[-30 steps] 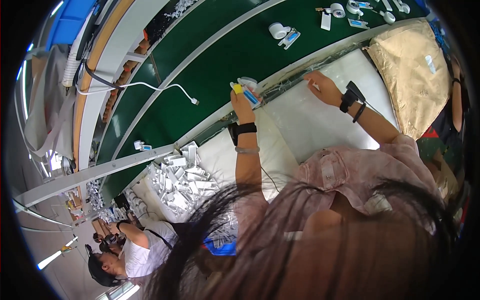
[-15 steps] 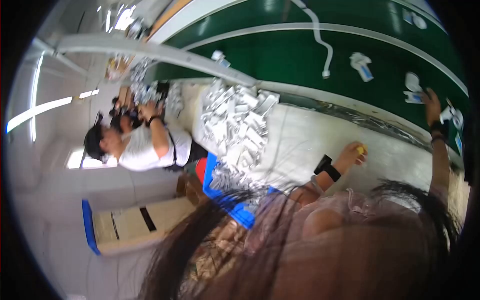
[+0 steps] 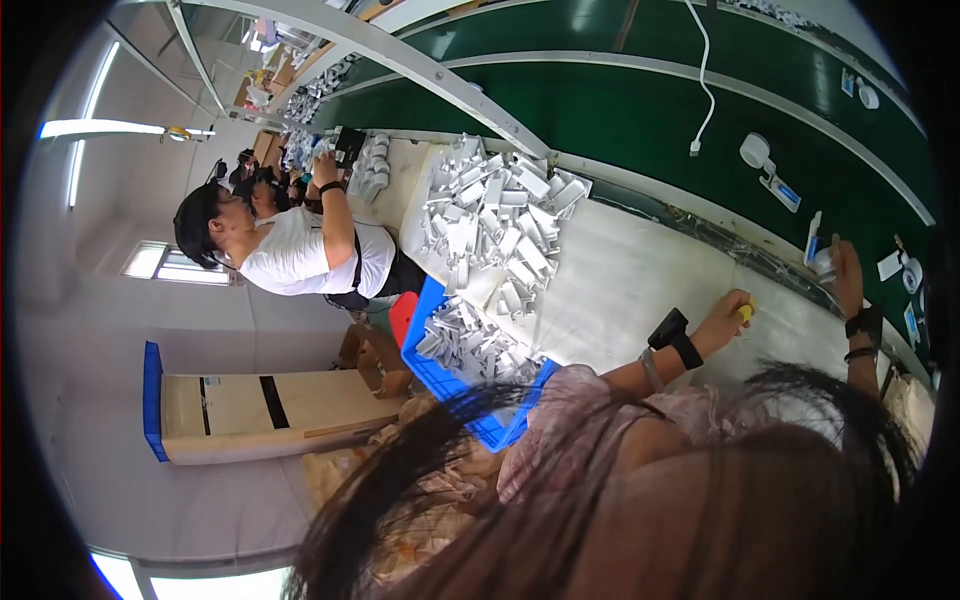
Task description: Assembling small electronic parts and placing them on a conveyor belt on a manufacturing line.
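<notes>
My left hand (image 3: 722, 325) is closed round a small yellow object (image 3: 746, 312) of a kind I cannot make out, above the pale worktop (image 3: 640, 265). At the edge of the green conveyor belt (image 3: 620, 105), my right hand (image 3: 848, 278) has its fingers closed on a white plastic part (image 3: 823, 262) with a blue strip. Part of that grip is hidden by the hand. Farther up the belt lies another white part with a round head (image 3: 756, 151) and a blue-striped body (image 3: 780, 190). More white parts (image 3: 905, 272) lie right of my right hand.
A heap of white plastic housings (image 3: 500, 215) covers the worktop's left side. A blue crate (image 3: 425, 365) with more housings stands beside me. A white cable (image 3: 708, 90) hangs over the belt. A co-worker (image 3: 300, 245) works at the left, behind a metal frame bar (image 3: 440, 75).
My right hand has drawn back from over the belt to its near edge, with the white part now at its fingers. My left hand still holds the yellow object. The view has shifted.
</notes>
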A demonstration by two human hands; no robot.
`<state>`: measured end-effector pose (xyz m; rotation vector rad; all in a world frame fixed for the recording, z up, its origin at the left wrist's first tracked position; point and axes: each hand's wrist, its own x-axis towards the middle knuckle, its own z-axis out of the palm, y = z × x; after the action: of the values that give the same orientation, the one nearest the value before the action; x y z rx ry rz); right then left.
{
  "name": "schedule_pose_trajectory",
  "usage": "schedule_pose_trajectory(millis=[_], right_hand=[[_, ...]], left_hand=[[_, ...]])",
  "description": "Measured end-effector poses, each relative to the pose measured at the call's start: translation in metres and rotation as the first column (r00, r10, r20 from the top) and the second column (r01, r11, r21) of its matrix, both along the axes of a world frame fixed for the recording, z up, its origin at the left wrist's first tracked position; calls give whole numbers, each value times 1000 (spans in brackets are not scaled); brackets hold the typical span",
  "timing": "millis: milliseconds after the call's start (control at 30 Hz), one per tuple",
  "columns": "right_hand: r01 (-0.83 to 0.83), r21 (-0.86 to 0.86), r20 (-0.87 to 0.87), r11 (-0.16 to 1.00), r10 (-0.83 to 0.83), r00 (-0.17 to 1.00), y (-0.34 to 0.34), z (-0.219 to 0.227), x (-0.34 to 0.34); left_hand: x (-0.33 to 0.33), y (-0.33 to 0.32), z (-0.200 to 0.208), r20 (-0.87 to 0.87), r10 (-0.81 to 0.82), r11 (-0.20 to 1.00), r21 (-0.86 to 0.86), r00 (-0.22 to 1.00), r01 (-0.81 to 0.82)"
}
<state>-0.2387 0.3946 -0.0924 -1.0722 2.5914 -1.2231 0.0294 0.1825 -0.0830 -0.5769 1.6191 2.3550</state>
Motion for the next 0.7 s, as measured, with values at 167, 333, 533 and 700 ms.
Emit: schedule_pose_trajectory(millis=[167, 333, 533, 700], right_hand=[[-32, -331, 509, 943, 207, 836, -5, 59, 103], [-128, -446, 597, 886, 401, 695, -21, 145, 178], [-154, -559, 664, 815, 551, 505, -11, 166, 213], [-236, -497, 711, 835, 547, 442, 3, 177, 229]], left_hand=[[6, 4, 52, -573, -2, 545, -688, 820, -480], [18, 0, 90, -689, -120, 608, -620, 715, -496], [42, 15, 108, -496, -209, 953, -297, 842, 62], [60, 24, 117, -508, -310, 909, -407, 803, 93]])
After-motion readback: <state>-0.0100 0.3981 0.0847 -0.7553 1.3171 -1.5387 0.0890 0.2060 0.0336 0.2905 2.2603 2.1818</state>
